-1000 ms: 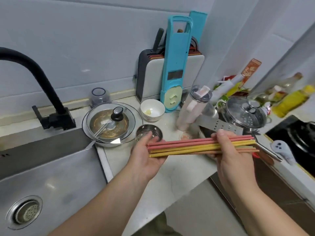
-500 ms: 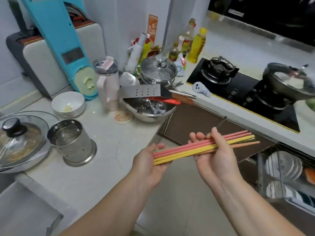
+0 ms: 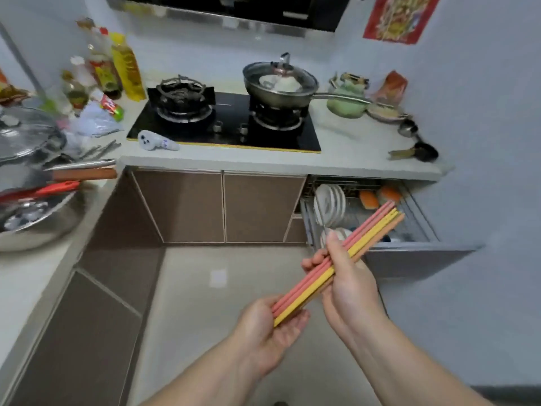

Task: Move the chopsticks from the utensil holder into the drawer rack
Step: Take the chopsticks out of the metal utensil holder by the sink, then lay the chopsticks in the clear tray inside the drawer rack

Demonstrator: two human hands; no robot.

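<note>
A bundle of pink, yellow and orange chopsticks (image 3: 369, 231) lies slanted between both hands, its tips pointing up and right over the drawer. My left hand (image 3: 270, 332) cups the near ends from below. My right hand (image 3: 347, 284) grips the bundle near its middle, thumb on top. The pulled-out drawer rack (image 3: 421, 224) under the counter at right holds white plates and orange bowls. The utensil holder is out of view.
A gas hob (image 3: 225, 121) carries a lidded pan (image 3: 281, 83). A green kettle (image 3: 347, 98), ladles and bottles (image 3: 117, 65) stand on the counter. A steel bowl (image 3: 35, 218) with utensil handles juts out at left. Brown cabinet doors and pale floor lie ahead.
The view has swung right from the sink corner to the hob and the open drawer. Both hands carried the chopsticks along; the bundle now tilts with its tips over the rack.
</note>
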